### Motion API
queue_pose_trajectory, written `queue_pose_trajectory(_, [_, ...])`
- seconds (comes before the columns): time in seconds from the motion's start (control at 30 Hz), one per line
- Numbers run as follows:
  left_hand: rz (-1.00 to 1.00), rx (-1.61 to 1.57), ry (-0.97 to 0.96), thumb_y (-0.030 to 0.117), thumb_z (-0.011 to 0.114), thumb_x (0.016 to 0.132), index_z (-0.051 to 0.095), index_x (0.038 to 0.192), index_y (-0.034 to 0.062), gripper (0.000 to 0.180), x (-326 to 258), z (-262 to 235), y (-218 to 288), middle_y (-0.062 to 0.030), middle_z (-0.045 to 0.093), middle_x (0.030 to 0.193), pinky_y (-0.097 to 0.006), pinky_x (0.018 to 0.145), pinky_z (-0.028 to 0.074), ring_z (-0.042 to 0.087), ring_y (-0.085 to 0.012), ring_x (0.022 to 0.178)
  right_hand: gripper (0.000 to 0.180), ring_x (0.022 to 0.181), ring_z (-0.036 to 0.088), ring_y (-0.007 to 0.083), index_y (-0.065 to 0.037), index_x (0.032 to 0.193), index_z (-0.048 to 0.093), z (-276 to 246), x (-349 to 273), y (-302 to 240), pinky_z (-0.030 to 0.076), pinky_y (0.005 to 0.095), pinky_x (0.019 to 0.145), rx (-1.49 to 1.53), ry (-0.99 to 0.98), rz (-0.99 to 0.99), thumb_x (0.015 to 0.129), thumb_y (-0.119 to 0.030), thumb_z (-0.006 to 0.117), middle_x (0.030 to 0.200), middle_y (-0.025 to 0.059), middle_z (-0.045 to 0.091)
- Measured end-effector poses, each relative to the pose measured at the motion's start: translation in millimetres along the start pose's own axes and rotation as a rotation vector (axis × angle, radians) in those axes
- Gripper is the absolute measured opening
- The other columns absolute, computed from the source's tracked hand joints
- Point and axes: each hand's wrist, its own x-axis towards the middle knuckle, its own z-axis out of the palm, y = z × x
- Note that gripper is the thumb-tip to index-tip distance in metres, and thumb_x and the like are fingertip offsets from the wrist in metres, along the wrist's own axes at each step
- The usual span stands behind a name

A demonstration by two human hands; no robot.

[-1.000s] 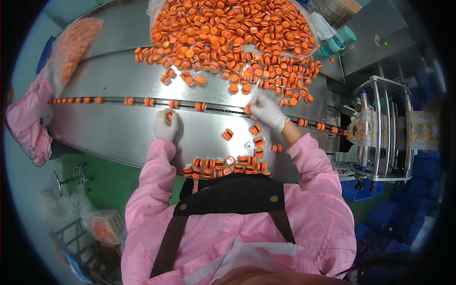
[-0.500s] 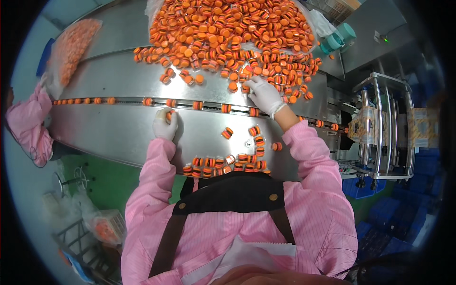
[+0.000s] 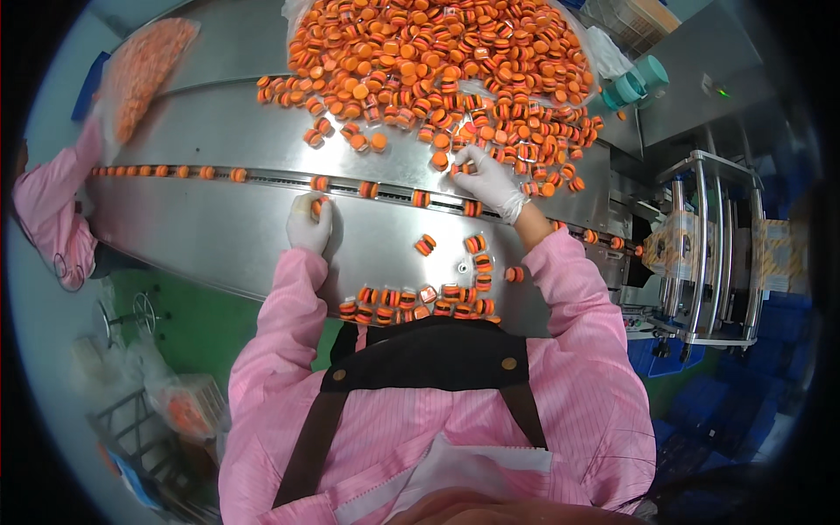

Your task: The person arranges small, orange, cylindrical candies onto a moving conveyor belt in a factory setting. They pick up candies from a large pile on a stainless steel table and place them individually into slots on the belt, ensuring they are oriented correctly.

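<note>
My left hand (image 3: 309, 225), in a white glove, is closed around an orange burger-shaped candy (image 3: 321, 206) just on the near side of the conveyor channel (image 3: 395, 191). Similar candies, each with a dark middle layer, stand spaced out along that channel, one candy (image 3: 368, 189) between my two hands. Beyond the channel my right hand (image 3: 492, 185), also gloved, pinches another candy (image 3: 459, 169) at the near edge of the big pile (image 3: 437, 61). Its fingertips partly cover that piece. Nearer my apron lies a loose group of candies (image 3: 407, 300) on the steel table (image 3: 262, 236).
A machine with metal rollers and printed film (image 3: 674, 245) stands at the channel's right end. At far left a co-worker in a pink sleeve (image 3: 57, 197) reaches to a bag of candies (image 3: 149, 74). Teal cups (image 3: 626, 89) stand right of the pile.
The candies in the channel have moved right, toward the machine. My hands hold nearly the same places; the view has shifted slightly. The co-worker's arm has risen toward the bag.
</note>
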Motion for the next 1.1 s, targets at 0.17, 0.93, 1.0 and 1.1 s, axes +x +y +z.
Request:
queue_pose_trajectory(0.17, [-0.096, -0.061, -0.002, 0.019, 0.064, 0.083, 0.065, 0.095, 0.0055, 0.018, 1, 1, -2, -0.0134, 0.062, 0.092, -0.037, 0.076, 0.049, 0.062, -0.0308, 0.084, 0.025, 0.077, 0.061, 0.0137, -0.006, 0.099, 0.052, 66, 24, -9, 0.049, 0.0287, 0.07, 0.22, -0.112, -0.11, 0.082, -0.018, 0.067, 0.087, 0.0048, 0.063])
queue_pose_trajectory(0.93, [-0.258, -0.165, 0.152, 0.02, 0.065, 0.083, 0.065, 0.092, 0.0037, 0.018, 2, 5, -21, -0.0102, 0.062, 0.085, -0.032, 0.071, 0.047, 0.059, -0.0223, 0.075, 0.015, 0.088, 0.059, 0.0351, -0.009, 0.095, 0.057, 49, 37, -3, 0.049, 0.0447, 0.072, -0.628, 0.453, -0.382, 0.08, -0.011, 0.055, 0.096, 0.0152, 0.054])
queue_pose_trajectory(1.0, [-0.23, -0.14, 0.149, 0.02, 0.065, 0.083, 0.065, 0.091, 0.0038, 0.018, 1, 5, -19, -0.01, 0.062, 0.084, -0.032, 0.071, 0.048, 0.059, -0.0221, 0.075, 0.023, 0.092, 0.059, 0.0371, -0.006, 0.102, 0.055, 21, 39, 7, 0.05, 0.0459, 0.076, -0.722, 0.42, -0.25, 0.079, -0.011, 0.056, 0.1, 0.0158, 0.055])
queue_pose_trajectory(1.1, [-0.168, -0.097, 0.17, 0.02, 0.065, 0.083, 0.065, 0.09, 0.0036, 0.018, 3, 4, -20, -0.0103, 0.062, 0.083, -0.033, 0.069, 0.048, 0.059, -0.0222, 0.073, 0.037, 0.099, 0.059, 0.0371, -0.004, 0.111, 0.052, -1, 46, 9, 0.05, 0.0448, 0.08, -0.843, 0.188, -0.114, 0.078, -0.017, 0.064, 0.109, 0.0182, 0.058])
